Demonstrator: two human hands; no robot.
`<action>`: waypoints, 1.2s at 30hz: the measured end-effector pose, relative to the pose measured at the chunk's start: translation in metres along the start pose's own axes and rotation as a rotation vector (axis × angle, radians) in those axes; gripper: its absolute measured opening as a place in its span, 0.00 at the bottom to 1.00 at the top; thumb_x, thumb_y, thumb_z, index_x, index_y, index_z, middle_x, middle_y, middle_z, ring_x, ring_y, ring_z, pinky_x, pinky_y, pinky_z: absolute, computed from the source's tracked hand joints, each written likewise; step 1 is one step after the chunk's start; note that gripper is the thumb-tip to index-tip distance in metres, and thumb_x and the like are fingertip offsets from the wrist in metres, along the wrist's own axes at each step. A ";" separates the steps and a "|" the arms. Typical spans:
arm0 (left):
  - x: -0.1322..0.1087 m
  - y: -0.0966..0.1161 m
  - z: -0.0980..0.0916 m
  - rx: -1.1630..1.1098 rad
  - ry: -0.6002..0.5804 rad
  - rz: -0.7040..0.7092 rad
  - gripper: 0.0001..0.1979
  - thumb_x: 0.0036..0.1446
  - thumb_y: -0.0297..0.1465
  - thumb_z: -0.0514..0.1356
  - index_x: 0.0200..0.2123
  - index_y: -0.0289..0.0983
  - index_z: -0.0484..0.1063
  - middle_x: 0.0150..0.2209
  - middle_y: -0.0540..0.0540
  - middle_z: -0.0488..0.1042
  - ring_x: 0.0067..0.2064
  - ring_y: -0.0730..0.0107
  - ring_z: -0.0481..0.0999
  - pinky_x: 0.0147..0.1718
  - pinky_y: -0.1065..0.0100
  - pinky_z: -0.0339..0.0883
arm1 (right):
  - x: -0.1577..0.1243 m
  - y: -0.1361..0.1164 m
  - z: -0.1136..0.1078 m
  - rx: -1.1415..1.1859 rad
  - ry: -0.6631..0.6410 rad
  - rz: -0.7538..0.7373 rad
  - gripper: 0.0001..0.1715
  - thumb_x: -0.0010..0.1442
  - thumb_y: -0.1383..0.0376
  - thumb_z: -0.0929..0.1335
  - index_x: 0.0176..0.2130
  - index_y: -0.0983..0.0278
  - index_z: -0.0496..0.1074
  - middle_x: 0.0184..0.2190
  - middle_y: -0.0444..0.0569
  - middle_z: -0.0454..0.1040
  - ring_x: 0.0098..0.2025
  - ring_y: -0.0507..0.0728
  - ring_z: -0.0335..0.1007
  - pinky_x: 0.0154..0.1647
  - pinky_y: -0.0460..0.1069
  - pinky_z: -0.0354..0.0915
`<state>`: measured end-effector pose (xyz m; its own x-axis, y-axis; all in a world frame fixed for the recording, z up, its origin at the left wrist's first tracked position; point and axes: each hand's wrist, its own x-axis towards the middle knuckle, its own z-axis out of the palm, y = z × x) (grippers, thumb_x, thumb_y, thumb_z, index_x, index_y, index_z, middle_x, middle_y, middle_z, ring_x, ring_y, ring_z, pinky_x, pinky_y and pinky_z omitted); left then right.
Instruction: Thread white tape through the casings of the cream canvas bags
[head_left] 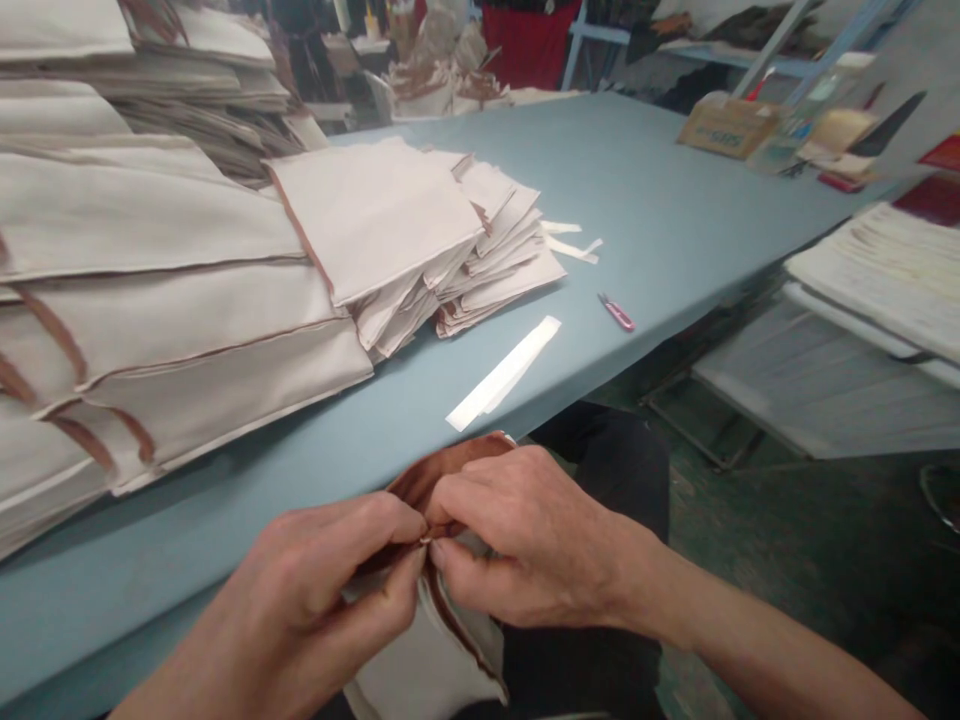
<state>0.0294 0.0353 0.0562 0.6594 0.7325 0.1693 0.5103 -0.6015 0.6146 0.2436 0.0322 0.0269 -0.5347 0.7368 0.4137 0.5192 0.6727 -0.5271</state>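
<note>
Both hands meet at the near edge of the blue table (660,220), pinching a cream fabric piece with brown trim (439,655) that hangs down over my lap. My left hand (322,590) grips the fabric's edge between thumb and fingers. My right hand (525,545) pinches the same brown-trimmed edge from the other side, fingertips touching the left hand's. A brown strap loop (450,465) of the piece rises just behind the fingers.
Large stacks of cream fabric bags with brown trim (150,290) fill the table's left. A smaller pile of folded cream pieces (420,240) lies mid-table. A white strip (504,373) and a pink thread snip (616,313) lie near the edge. A cardboard box (727,125) stands far right.
</note>
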 end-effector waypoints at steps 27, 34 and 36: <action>0.001 -0.009 0.015 -0.037 0.004 -0.031 0.16 0.62 0.26 0.53 0.22 0.40 0.67 0.17 0.59 0.64 0.18 0.82 0.62 0.18 0.80 0.55 | -0.013 0.009 0.022 0.594 0.177 0.148 0.06 0.53 0.73 0.68 0.27 0.62 0.69 0.23 0.37 0.73 0.21 0.46 0.62 0.27 0.43 0.60; -0.001 -0.012 0.021 -0.061 -0.027 -0.080 0.13 0.60 0.24 0.52 0.23 0.40 0.64 0.19 0.60 0.60 0.19 0.81 0.58 0.19 0.79 0.53 | -0.011 0.003 0.021 0.502 0.146 0.221 0.07 0.54 0.73 0.66 0.27 0.63 0.68 0.21 0.38 0.70 0.22 0.47 0.60 0.26 0.44 0.56; -0.002 -0.015 0.022 -0.068 -0.045 -0.109 0.12 0.59 0.25 0.52 0.23 0.40 0.63 0.19 0.61 0.59 0.19 0.81 0.58 0.19 0.79 0.53 | -0.011 0.004 0.024 0.415 0.171 0.181 0.07 0.55 0.72 0.66 0.27 0.63 0.68 0.22 0.39 0.71 0.22 0.48 0.62 0.27 0.45 0.57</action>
<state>0.0328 0.0354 0.0299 0.6273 0.7760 0.0650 0.5425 -0.4954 0.6785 0.2360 0.0248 0.0024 -0.3255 0.8632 0.3859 0.2652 0.4751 -0.8390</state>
